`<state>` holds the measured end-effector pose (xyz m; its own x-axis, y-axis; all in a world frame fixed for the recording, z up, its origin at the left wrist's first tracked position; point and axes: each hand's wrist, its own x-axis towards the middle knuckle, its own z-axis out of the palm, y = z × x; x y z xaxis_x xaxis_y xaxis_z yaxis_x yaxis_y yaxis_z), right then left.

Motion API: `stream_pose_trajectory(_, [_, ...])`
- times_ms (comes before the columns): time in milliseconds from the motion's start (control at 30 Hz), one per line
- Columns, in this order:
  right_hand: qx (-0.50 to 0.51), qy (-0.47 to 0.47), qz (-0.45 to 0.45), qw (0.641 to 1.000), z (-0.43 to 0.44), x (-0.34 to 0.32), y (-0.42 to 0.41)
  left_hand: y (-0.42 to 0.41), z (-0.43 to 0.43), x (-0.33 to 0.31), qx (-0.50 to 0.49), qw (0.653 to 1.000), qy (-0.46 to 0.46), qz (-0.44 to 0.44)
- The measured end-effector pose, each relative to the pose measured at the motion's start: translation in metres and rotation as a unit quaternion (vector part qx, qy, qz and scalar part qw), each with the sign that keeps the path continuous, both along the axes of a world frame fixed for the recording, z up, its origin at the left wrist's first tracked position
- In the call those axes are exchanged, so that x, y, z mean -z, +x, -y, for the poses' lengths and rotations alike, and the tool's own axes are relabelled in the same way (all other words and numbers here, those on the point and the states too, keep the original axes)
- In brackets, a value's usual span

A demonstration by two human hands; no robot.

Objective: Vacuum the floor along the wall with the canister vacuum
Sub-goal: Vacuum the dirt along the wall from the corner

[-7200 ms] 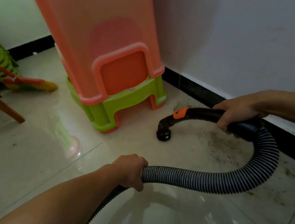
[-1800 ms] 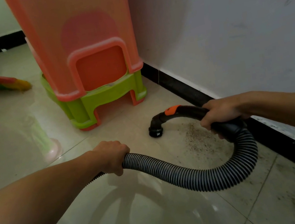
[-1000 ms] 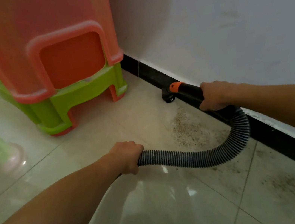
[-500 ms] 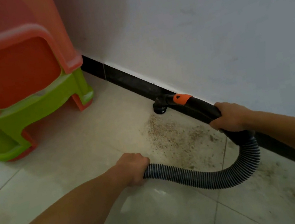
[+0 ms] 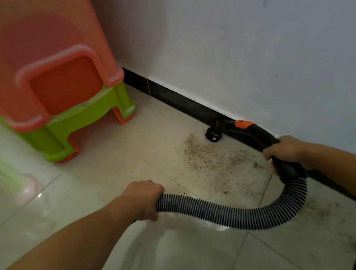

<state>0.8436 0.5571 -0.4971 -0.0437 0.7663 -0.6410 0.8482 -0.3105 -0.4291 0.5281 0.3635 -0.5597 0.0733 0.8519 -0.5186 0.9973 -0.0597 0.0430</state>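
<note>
Your nozzle (image 5: 213, 135) moved to the skirting (image 5: 180, 101), right hand (image 5: 284, 151) gripping handle (image 5: 258, 136), left hand (image 5: 145, 197) gripping hose (image 5: 222, 215), so grit (image 5: 210, 162) beside it may stay.

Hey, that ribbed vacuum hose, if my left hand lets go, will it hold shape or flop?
Probably flop: the hose sags in a loose loop from the left hand to the handle gripped by the right hand, so it looks bendy. Its ribs suggest some spring-back. On the glossy floor it would likely slide easily.

orange stools (image 5: 20, 43) (stacked), green stool (image 5: 83, 117) beneath
</note>
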Motion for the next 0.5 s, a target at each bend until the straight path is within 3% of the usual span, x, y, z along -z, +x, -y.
stream_pose_trajectory(267, [-0.015, -0.009, -0.049, 0.999, 0.003, 0.005, 0.025, 0.032, 0.04, -0.036, -0.081, 0.996, 0.009, -0.025])
stream_pose_trajectory(500, [-0.014, -0.017, -0.081, 0.996, 0.015, 0.021, 0.045, 0.053, 0.067, -0.013, -0.106, 0.994, 0.016, -0.015])
